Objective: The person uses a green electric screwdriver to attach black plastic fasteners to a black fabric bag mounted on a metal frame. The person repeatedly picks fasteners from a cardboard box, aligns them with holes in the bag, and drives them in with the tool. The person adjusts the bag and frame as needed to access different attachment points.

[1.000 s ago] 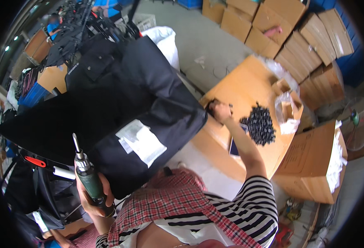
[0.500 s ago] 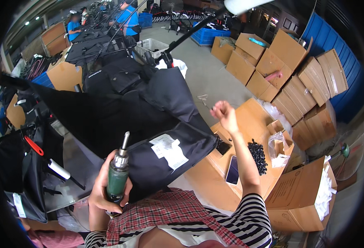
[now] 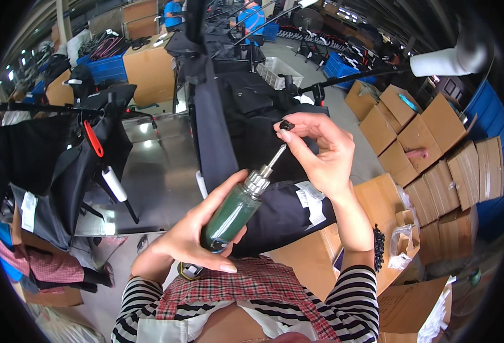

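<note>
My left hand [image 3: 186,240] is wrapped round a green electric screwdriver [image 3: 232,220], which tilts up and to the right. Its steel bit [image 3: 276,155] ends just below the fingertips of my right hand [image 3: 329,157]. Between thumb and index finger, that hand pinches a small black plastic piece [image 3: 287,124]. Whether the bit touches the piece I cannot tell. Behind and below both hands lies black fabric [image 3: 269,214] of a folded, framed item, with a white label [image 3: 313,206] on it.
To the right, a brown board-topped table [image 3: 372,197] bears a heap of small black pieces [image 3: 379,248] and a plastic-lined box [image 3: 403,240]. Cardboard boxes [image 3: 429,131] stack beyond. On the left are a shiny metal table [image 3: 149,188] and another black fabric item [image 3: 63,188]. Co-workers [image 3: 252,20] stand far off.
My right hand has come in from above the table to the bit's tip, the black piece now plain between its fingers. The screwdriver has risen and tilted rightward. My view has swung left.
</note>
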{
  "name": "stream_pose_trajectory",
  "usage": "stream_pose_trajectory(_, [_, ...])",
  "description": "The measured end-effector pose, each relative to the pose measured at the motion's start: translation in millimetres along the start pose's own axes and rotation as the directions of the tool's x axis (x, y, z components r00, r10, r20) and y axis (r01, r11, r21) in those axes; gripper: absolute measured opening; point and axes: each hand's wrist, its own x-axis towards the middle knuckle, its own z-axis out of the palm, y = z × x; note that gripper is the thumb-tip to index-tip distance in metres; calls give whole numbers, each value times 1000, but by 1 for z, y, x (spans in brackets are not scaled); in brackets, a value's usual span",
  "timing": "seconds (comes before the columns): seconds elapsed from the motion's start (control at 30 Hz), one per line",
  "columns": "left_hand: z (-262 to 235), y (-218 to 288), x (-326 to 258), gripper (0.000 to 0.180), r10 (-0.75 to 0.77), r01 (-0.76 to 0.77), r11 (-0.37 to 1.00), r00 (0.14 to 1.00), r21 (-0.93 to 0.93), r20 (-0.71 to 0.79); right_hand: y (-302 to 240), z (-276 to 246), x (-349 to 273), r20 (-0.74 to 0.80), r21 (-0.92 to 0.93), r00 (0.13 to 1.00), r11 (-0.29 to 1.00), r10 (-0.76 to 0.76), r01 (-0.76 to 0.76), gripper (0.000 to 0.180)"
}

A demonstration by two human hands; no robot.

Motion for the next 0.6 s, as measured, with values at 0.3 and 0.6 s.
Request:
stream_pose_trajectory(0.3, [-5,12,-17,131,-8,6,998,999,-60,-35,-22,17,-2,26,-161,992,978,-127,130,24])
stream_pose_trajectory(0.6, [-15,16,-26,132,-28,34,988,999,-154,40,-39,24,-6,12,-212,992,969,-123,123,24])
